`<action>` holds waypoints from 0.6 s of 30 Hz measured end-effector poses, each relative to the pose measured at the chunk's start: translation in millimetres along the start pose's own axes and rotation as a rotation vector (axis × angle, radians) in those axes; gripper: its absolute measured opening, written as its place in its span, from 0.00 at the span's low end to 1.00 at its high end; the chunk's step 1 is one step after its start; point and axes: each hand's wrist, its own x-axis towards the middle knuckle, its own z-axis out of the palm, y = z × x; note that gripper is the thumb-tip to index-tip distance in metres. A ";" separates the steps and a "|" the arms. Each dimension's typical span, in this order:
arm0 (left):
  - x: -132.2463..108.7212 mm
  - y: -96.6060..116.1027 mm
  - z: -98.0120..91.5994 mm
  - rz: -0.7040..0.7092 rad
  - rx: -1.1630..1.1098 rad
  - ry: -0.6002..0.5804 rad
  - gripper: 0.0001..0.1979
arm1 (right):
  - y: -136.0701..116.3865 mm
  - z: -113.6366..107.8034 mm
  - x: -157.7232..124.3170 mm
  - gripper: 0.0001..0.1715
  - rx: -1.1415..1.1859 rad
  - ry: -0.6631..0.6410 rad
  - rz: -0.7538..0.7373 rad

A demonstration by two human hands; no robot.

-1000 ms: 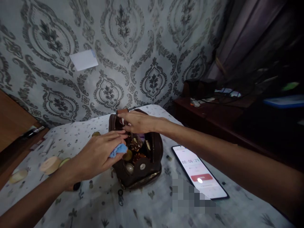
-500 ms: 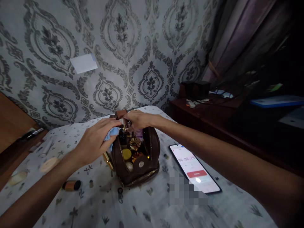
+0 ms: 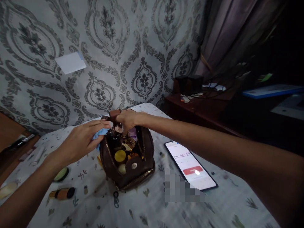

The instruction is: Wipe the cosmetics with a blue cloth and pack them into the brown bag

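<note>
A brown zip bag (image 3: 149, 150) stands open on the bed, crowded with perfume bottles and small cosmetics. Among them are a yellow round lid (image 3: 120, 156), a gold cap (image 3: 129, 144) and a purple bottle (image 3: 133, 133). My left hand (image 3: 79, 136) is closed on a light blue cloth (image 3: 100, 134) at the bag's left rim, its fingertips near a clear-capped bottle. Reaching in from the far side, my right hand (image 3: 129, 119) has its fingers bent down among the bottles. What those fingers pinch is hidden.
A phone (image 3: 193, 164) showing a timer lies right of the bag. On the left are an orange-and-black bottle (image 3: 63, 193), a green round item (image 3: 61, 174) and a pale oval item (image 3: 9, 189). A dark red table (image 3: 190, 110) with cables stands beyond the bed.
The view has shifted, so the bag and both hands appear further left. My right fingers have moved slightly down among the bottles. The left hand still grips the cloth.
</note>
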 end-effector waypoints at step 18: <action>-3.5 1.1 3.9 -0.011 -0.134 0.034 0.18 | 4.7 -2.1 29.5 0.30 0.142 0.094 -0.097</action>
